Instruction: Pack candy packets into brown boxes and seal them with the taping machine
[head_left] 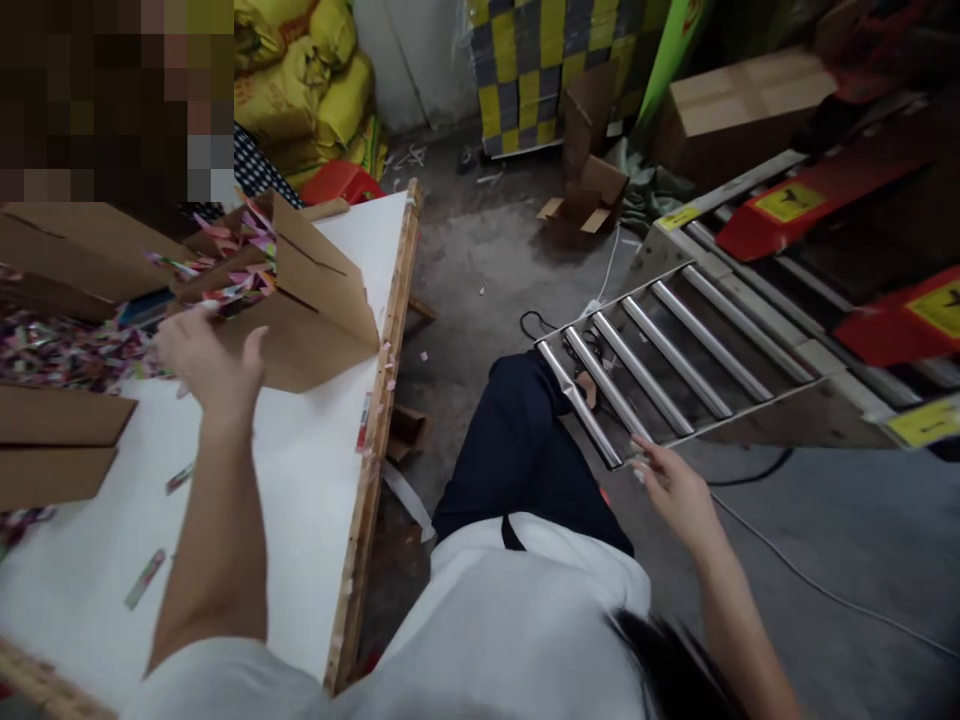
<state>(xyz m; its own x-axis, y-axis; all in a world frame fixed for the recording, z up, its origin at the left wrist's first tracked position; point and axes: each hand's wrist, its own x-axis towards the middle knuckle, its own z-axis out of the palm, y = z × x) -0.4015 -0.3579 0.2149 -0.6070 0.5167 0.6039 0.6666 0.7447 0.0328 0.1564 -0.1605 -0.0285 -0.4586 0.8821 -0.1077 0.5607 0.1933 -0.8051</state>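
Observation:
My left hand (210, 362) reaches over the white-topped table, thumb apart from the other fingers, which are a little blurred. It is at the near side of an open cardboard box (315, 335) filled with small colourful wrapped packets (244, 250); whether it touches the box I cannot tell. My right hand (681, 498) is low on the right, fingers stretched out beside the end of a metal roller conveyor (652, 365). Something whitish shows at its fingertips, too small to make out. No object is clearly held in either hand.
Loose packets lie heaped on the table (300, 480) at left, near another cardboard box (56, 445). Red machine parts (795, 205) stand over the conveyor. A cable (817, 585) crosses the floor. Yellow sacks (307, 90) and a small open carton (581, 205) are farther back.

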